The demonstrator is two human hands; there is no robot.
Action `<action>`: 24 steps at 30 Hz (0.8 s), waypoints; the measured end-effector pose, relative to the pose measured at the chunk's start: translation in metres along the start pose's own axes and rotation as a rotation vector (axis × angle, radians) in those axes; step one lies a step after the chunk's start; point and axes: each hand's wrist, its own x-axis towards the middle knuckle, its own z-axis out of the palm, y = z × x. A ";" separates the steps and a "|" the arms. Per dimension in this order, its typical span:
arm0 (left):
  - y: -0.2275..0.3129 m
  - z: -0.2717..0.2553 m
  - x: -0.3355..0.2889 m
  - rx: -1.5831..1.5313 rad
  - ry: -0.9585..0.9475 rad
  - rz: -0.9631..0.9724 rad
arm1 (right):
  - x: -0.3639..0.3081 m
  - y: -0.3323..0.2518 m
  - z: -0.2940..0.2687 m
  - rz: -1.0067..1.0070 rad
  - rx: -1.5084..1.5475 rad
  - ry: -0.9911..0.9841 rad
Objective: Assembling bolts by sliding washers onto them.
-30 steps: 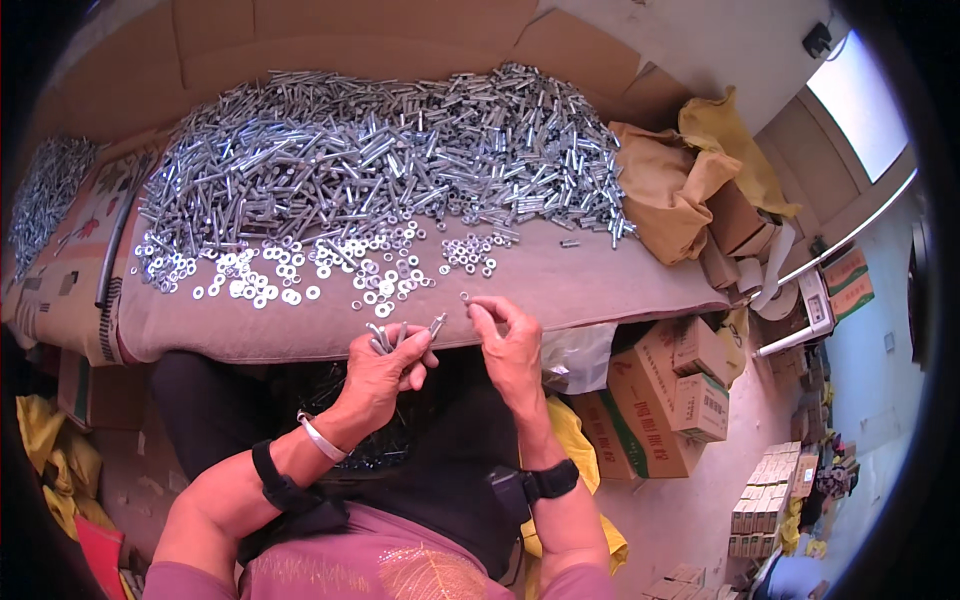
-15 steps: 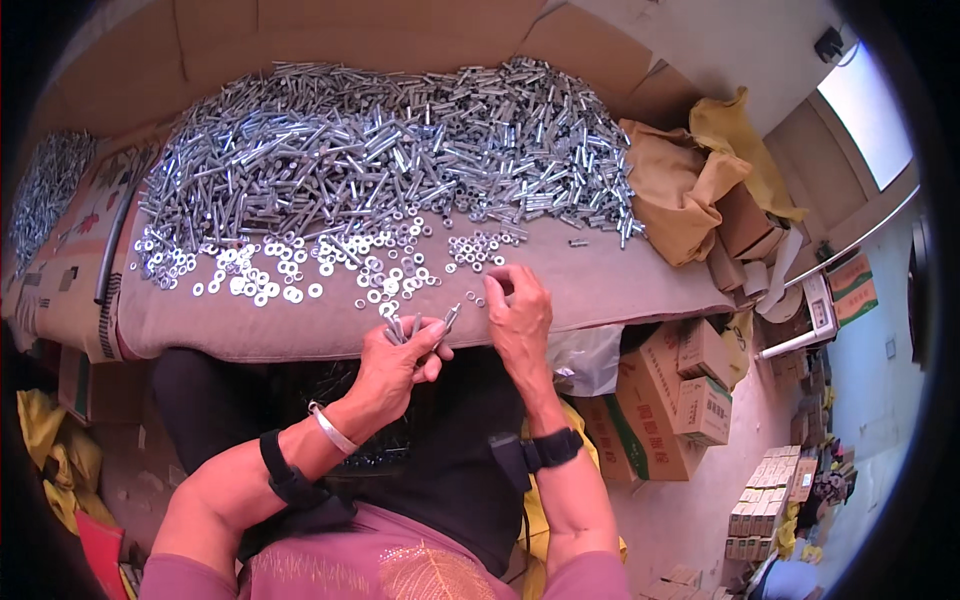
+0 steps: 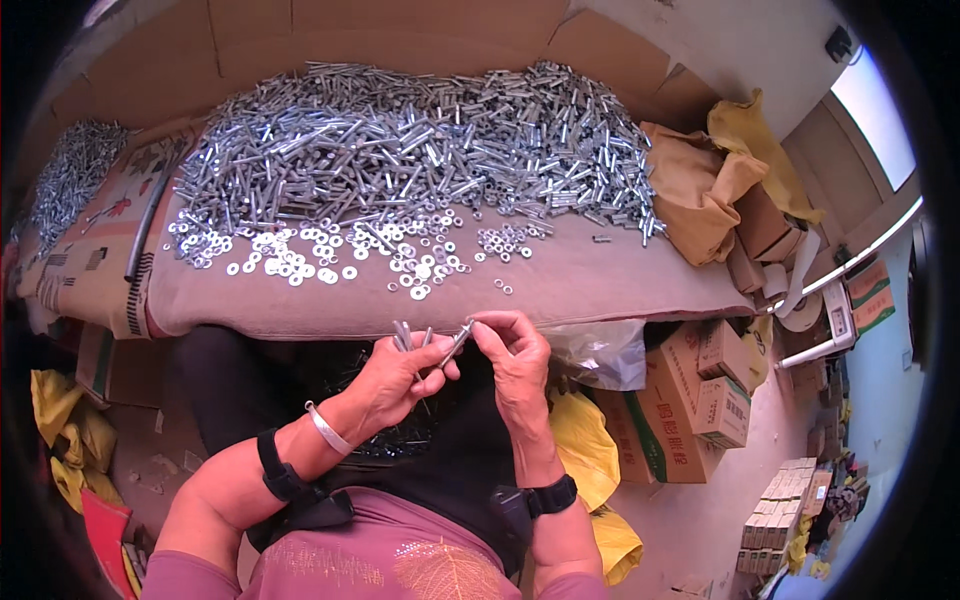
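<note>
L hand (image 3: pixel 398 376) gripping bolts (image 3: pixel 402 337), R hand (image 3: pixel 520 362) pinching bolt tip (image 3: pixel 464 332), nr padded bench edge (image 3: pixel 300 327)

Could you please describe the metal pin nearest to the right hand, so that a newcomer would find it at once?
Find the padded surface with the big heap of metal pins. Just below its near edge, the left hand holds several more. The wanted pin leans right, its tip at the fingertips of the right hand; its neighbours stick up farther left.
</note>
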 end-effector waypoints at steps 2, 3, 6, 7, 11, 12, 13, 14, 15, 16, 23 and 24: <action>-0.001 0.000 -0.007 0.199 0.094 0.107 | -0.003 -0.003 0.002 0.080 0.089 -0.030; 0.002 0.002 -0.011 0.312 0.121 0.166 | -0.005 -0.006 0.003 0.076 0.094 -0.035; 0.001 -0.001 -0.018 0.588 0.195 0.320 | -0.007 -0.010 0.003 0.159 0.052 -0.113; 0.000 -0.003 -0.020 0.647 0.202 0.366 | -0.006 -0.007 0.001 0.169 -0.005 -0.147; -0.004 0.000 -0.025 0.759 0.241 0.461 | -0.003 0.002 0.004 0.147 -0.198 -0.157; -0.005 -0.001 -0.025 0.762 0.235 0.459 | -0.002 0.004 0.006 0.146 -0.196 -0.151; -0.006 -0.001 -0.024 0.790 0.259 0.462 | 0.000 0.006 0.011 0.161 -0.224 -0.129; -0.008 -0.001 -0.024 0.818 0.283 0.464 | 0.001 0.008 0.017 0.177 -0.253 -0.106; -0.014 0.000 -0.020 0.823 0.273 0.458 | 0.003 0.018 0.022 0.104 -0.221 -0.082; -0.021 -0.002 -0.017 0.855 0.254 0.579 | 0.004 0.022 0.032 0.178 -0.107 -0.102; 0.002 -0.025 -0.016 0.593 0.379 0.524 | -0.025 0.021 0.057 0.158 0.130 -0.270; 0.005 -0.029 -0.017 0.572 0.380 0.493 | -0.031 0.016 0.052 0.165 0.129 -0.279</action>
